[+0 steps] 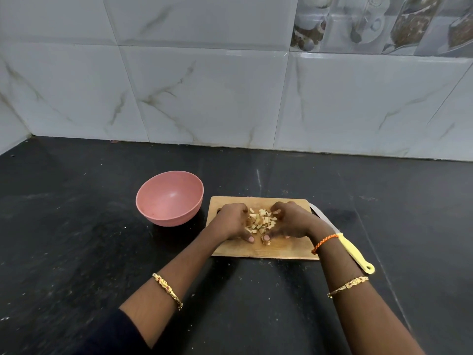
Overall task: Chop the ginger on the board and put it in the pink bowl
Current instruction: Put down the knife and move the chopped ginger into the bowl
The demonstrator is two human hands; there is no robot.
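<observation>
1. Nearest us, our left hand (231,221) and right hand (290,221) cup the chopped ginger (261,220) from either side, fingers curled round the pile.
2. The ginger lies on the wooden chopping board (281,248).
3. A yellow-handled knife (353,251) rests just right of the board.
4. Farther left, beside the board, stands the pink bowl (170,197).

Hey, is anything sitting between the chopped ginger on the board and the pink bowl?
Nothing visible blocks the way. The pile of chopped ginger pieces lies on the wooden chopping board, cupped between the left hand and right hand. The round pink bowl stands just beyond the board's left edge, only bare black countertop between.
</observation>
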